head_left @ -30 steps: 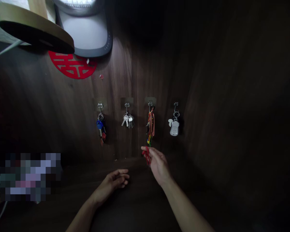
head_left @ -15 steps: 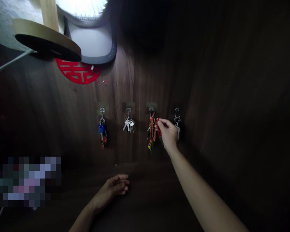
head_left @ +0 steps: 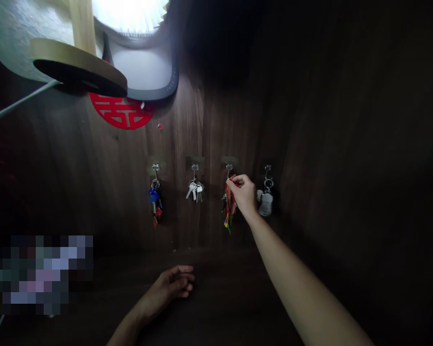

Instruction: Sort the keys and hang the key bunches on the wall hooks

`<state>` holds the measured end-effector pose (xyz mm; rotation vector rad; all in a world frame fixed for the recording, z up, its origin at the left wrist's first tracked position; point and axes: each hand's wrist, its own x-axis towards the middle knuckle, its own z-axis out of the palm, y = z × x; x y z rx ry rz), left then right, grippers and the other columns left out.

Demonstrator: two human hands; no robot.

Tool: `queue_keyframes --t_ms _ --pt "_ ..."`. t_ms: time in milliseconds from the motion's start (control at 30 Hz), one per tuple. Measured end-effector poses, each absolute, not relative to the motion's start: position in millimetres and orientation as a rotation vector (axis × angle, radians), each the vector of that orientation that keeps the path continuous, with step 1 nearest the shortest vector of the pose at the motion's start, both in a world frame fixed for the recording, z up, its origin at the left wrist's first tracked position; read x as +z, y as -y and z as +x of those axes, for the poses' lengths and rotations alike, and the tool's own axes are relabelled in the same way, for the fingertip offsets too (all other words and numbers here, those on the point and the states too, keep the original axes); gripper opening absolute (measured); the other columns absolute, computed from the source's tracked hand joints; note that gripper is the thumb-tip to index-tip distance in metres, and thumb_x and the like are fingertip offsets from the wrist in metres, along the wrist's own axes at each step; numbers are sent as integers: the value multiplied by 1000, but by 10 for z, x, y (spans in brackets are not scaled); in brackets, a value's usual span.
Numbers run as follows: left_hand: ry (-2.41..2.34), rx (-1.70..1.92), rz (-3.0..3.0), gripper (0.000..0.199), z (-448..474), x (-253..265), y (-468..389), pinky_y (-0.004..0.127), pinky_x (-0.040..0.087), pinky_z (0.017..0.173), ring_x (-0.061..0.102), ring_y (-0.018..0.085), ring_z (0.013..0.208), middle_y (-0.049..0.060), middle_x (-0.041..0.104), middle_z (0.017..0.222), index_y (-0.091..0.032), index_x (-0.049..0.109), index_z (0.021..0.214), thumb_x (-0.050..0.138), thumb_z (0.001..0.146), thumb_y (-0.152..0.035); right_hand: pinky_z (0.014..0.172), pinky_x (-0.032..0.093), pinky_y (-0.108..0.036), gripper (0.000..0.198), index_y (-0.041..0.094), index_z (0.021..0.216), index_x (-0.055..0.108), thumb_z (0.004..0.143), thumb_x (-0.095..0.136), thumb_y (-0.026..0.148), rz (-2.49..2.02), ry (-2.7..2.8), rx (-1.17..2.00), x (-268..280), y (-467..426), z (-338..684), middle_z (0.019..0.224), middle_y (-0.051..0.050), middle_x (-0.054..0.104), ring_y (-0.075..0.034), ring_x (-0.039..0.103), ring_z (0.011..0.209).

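Observation:
My right hand [head_left: 244,191] pinches a red cord at the third wall hook [head_left: 229,168], its fingertips just below the hook. A bunch of colourful braided cords [head_left: 226,220] hangs there, partly hidden by the fingers. Whether the red cord is looped over the hook, I cannot tell. To the right, a key ring with a grey fob [head_left: 266,204] hangs from another hook [head_left: 268,169]. Silver keys [head_left: 195,190] hang from the second hook, and a bunch with a blue tag [head_left: 153,195] from the leftmost. Low in the view, my left hand [head_left: 175,282] is empty, fingers loosely apart.
Upper left stands a lit lamp [head_left: 130,17] with a round wooden base [head_left: 72,53] and a white cable [head_left: 21,102]. A grey cap [head_left: 144,69] and a red paper cut-out [head_left: 124,113] are beside it on the dark wood panel. A blurred-out object [head_left: 45,274] lies lower left.
My right hand has moved left with the red cord, up to the third hook's bunch. The grey fob behind it now shows. The view has shifted slightly; my left hand stays in place.

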<state>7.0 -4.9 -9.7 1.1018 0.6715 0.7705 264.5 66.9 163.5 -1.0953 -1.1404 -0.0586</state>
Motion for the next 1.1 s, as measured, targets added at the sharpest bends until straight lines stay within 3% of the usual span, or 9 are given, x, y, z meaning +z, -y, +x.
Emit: queue_keyframes --t_ms 233,400,567,700,833,967,1100 --pt "-646 764 1101 35 60 -107 43 28 44 75 59 14 78 6 62 96 -18 64 102 74 70 -27 64 46 -30 23 19 73 57 64 65 39 -1021 1062 185 1304 -527 2584 71 -1 62 -16 57 65" --pt "-656 758 1114 34 61 -106 42 28 43 75 59 14 78 7 63 95 -18 64 102 74 70 -26 80 47 -36 29 19 89 63 65 66 36 -990 1121 323 1027 -304 2499 91 -6 67 -20 60 87" --pt "-655 756 1110 34 63 -112 43 28 44 75 59 14 79 6 63 95 -17 64 102 74 70 -26 91 43 -40 35 23 101 65 68 65 35 -996 1144 463 678 -91 2454 118 -8 61 -23 55 109" --pt "-658 765 1122 34 62 -111 54 28 44 75 59 14 79 7 63 95 -16 64 102 73 71 -27 92 43 -42 37 24 104 65 69 63 34 -1082 1199 602 273 70 2403 117 -8 63 -24 54 111" --pt "-681 806 1165 34 78 -109 95 27 44 71 59 14 76 6 64 90 -16 64 100 73 70 -29 84 47 -41 30 21 99 68 72 59 30 -1230 1388 754 -112 331 2317 102 -9 70 -25 62 97" --pt "-727 868 1316 35 112 -144 140 23 40 58 54 10 57 2 63 73 -14 63 94 70 71 -40 79 46 -35 19 22 79 71 74 53 21 -1361 1667 675 -247 610 2184 85 -5 71 -22 64 85" --pt "-862 903 1498 42 158 -184 184 20 30 44 42 7 41 -5 54 51 -14 63 83 61 72 -55 75 44 -31 22 23 75 69 77 47 21 -1420 1732 541 -246 736 2054 82 -3 70 -21 64 81"
